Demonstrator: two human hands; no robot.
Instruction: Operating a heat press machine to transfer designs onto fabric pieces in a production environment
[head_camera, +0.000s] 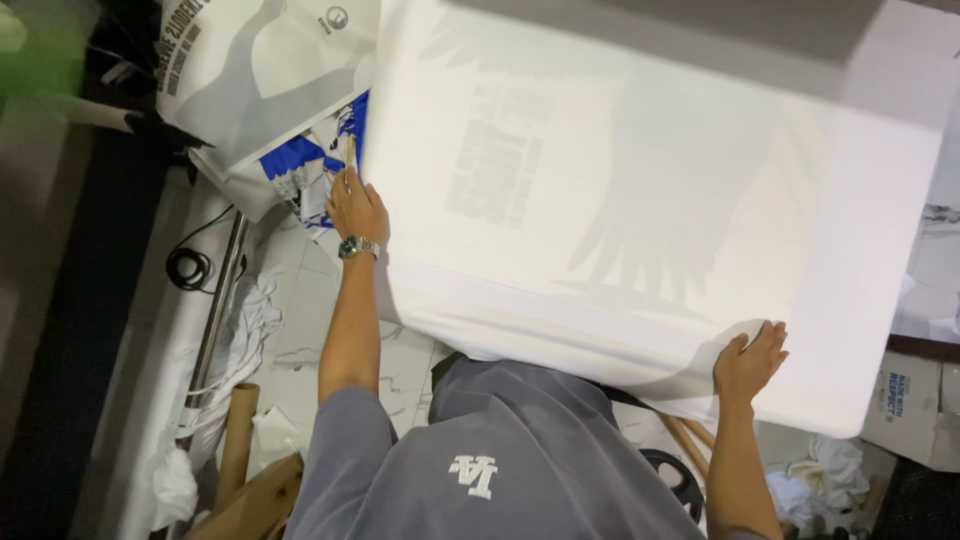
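A white garment (640, 200) lies stretched flat over a wide board, with a faint grey print of wings and text showing through it. My left hand (354, 205), with a metal watch on the wrist, presses on the fabric's left edge. At the near right corner, my right hand (750, 362) lies flat on the fabric with fingers spread. Neither hand grips anything. My grey shirt fills the bottom middle of the view.
A stack of printed white garments (250, 70) and a blue and white bag (310, 170) lie to the left. Cardboard tubes (238, 440), white rags and a black cable (190, 268) sit on the floor at left. A cardboard box (905, 405) stands at right.
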